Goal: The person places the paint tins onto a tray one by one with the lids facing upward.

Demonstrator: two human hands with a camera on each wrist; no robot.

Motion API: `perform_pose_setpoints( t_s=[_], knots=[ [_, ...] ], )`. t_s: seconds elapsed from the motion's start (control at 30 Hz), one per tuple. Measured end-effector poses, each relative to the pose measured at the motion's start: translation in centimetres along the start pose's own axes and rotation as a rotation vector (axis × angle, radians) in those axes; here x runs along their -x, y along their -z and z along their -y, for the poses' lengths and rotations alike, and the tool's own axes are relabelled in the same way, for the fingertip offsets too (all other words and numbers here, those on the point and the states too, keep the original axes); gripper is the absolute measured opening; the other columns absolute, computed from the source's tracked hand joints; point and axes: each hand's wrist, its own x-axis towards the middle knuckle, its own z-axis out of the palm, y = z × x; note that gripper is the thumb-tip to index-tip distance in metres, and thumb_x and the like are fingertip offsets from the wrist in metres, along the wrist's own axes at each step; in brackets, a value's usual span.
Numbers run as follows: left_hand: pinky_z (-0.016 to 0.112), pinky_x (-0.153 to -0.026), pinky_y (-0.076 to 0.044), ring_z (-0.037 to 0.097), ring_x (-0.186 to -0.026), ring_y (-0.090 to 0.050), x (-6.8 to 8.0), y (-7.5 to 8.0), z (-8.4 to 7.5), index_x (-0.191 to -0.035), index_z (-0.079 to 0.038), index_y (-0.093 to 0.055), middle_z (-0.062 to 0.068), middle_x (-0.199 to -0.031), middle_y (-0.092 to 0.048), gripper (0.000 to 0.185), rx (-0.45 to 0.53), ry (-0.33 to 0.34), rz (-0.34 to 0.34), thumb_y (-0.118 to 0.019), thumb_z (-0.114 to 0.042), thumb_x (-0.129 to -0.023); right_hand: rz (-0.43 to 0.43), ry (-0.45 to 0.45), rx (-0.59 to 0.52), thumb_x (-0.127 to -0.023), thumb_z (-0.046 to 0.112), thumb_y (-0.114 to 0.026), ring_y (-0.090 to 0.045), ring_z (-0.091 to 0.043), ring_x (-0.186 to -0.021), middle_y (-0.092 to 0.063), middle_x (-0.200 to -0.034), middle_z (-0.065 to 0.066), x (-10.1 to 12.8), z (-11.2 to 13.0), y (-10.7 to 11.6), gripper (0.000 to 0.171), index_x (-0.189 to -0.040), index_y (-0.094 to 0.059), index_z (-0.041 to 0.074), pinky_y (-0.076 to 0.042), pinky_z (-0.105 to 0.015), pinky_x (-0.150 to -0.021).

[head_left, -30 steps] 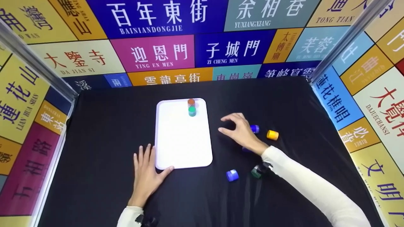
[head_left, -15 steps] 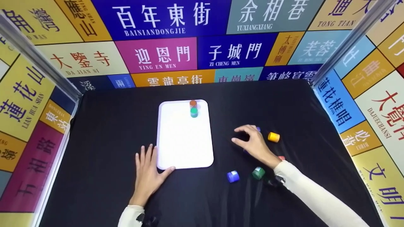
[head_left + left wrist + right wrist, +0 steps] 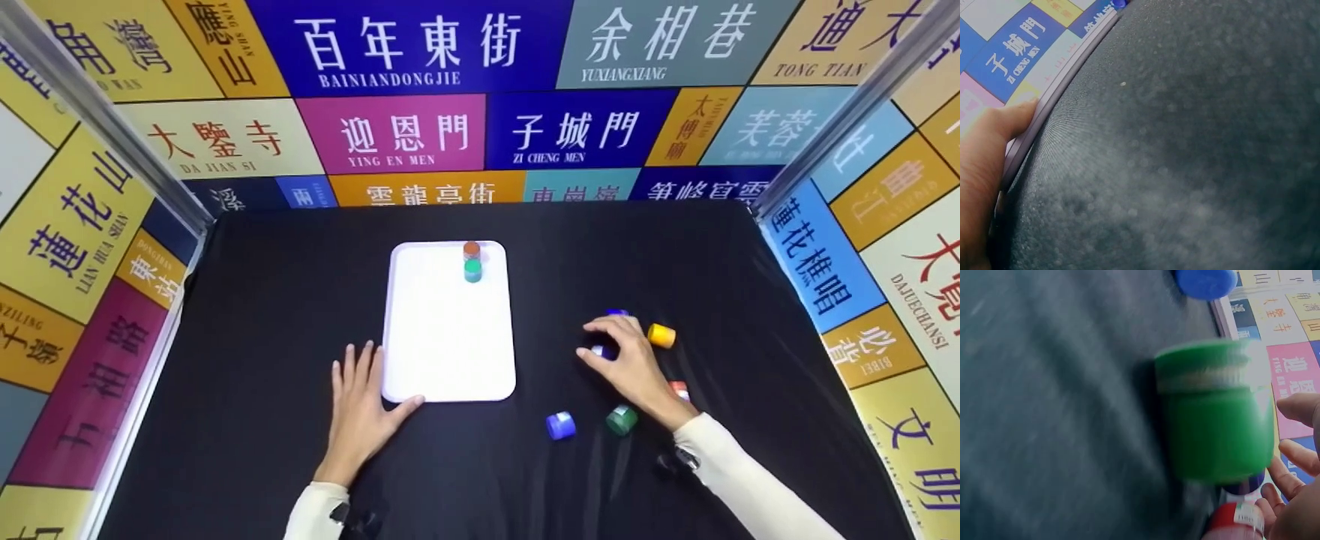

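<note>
The left hand [image 3: 364, 420] has straight fingers, and its thumb touches the near edge of the white tray [image 3: 450, 337]. A brown-topped jar [image 3: 472, 250] and a green-topped jar [image 3: 472, 271] sit at the tray's far right. The right hand [image 3: 636, 367] curves wide by a dark blue jar [image 3: 600, 351], thumb and fingers apart; I cannot tell if they touch it. A yellow jar [image 3: 662, 336], red jar [image 3: 679, 390] and dark green jar [image 3: 622, 420] are near that hand

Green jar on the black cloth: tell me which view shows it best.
The right wrist view: the green jar appears large and unblocked there, though blurred. The head view shows it small, near the right hand; the left wrist view lacks it.
</note>
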Motion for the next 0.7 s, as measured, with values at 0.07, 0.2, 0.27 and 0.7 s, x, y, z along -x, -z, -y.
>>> perform_pose_setpoints(
  t_s=[0.07, 0.2, 0.27, 0.7],
  knots=[
    [0.071, -0.132, -0.006, 0.053, -0.165, -0.019, 0.0, -0.1, 0.0, -0.166, 0.003, -0.044, 0.027, -0.173, -0.038, 0.113, -0.001, -0.003, -0.008, -0.081, -0.068, -0.087, -0.011, 0.023, 0.023, -0.085, 0.006, -0.095, -0.057, -0.036, -0.125, -0.075, -0.123, -0.013, 0.2, -0.3, 0.4, 0.041, -0.121, -0.078, -0.001, -0.036, -0.024, -0.112],
    [0.071, -0.132, -0.006, 0.054, -0.165, -0.020, 0.1, -0.1, 0.0, -0.165, 0.004, -0.044, 0.027, -0.173, -0.038, 0.112, 0.003, -0.010, -0.016, -0.081, -0.069, -0.087, -0.031, 0.065, 0.057, -0.081, 0.003, -0.097, -0.057, -0.039, -0.124, -0.076, -0.122, -0.014, 0.7, -0.9, 1.0, 0.043, -0.120, -0.078, -0.002, -0.033, -0.019, -0.113],
    [0.071, -0.132, -0.007, 0.054, -0.164, -0.020, 0.0, -0.1, 0.0, -0.165, 0.004, -0.044, 0.027, -0.173, -0.038, 0.112, 0.004, -0.015, -0.022, -0.081, -0.069, -0.087, -0.040, 0.086, 0.069, -0.079, 0.003, -0.098, -0.058, -0.040, -0.123, -0.077, -0.120, -0.015, 0.9, -1.2, 1.3, 0.045, -0.119, -0.078, -0.003, -0.032, -0.016, -0.114],
    [0.071, -0.132, -0.008, 0.053, -0.165, -0.021, -0.1, -0.1, -0.1, -0.164, 0.004, -0.046, 0.027, -0.172, -0.040, 0.112, -0.017, -0.006, -0.022, -0.079, -0.071, -0.088, -0.039, 0.192, 0.106, -0.076, 0.002, -0.099, -0.061, -0.039, -0.113, -0.078, -0.112, -0.014, 1.6, -2.1, 2.0, 0.043, -0.114, -0.079, -0.004, -0.040, -0.032, -0.104]
  ],
)
